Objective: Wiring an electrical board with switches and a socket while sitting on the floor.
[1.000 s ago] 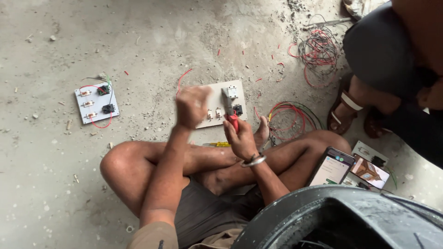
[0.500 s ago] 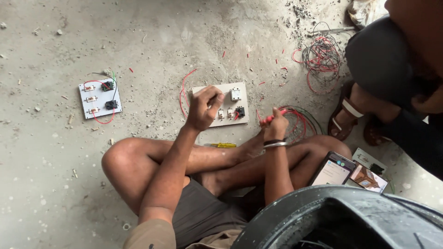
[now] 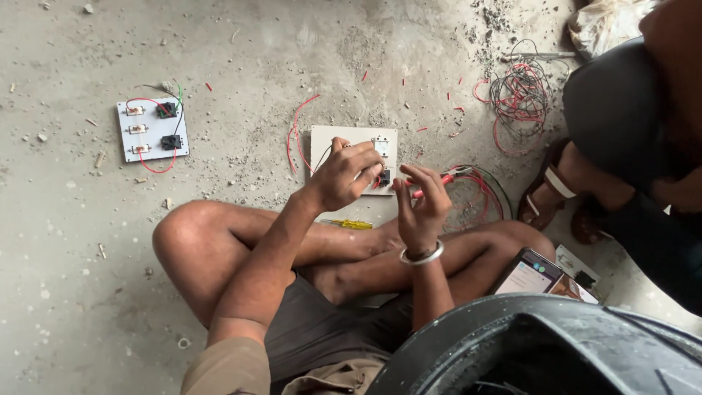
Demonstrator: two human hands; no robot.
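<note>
- The white switch board (image 3: 344,143) lies flat on the concrete floor (image 3: 88,241), just ahead of the seated person's crossed legs.
- The left hand (image 3: 344,175) is closed around thin wires over the board's near edge.
- The right hand (image 3: 420,201) grips a red-handled plier (image 3: 439,178), tip pointing away from the board.
- To my eye, steadying the wire close to its terminal and nipping gently would serve best.
- A yellow screwdriver (image 3: 351,224) rests by the shin.
- A second switch board (image 3: 152,130) lies well apart; a wire bundle (image 3: 521,95) sits near another person's sandalled foot (image 3: 545,197).
</note>
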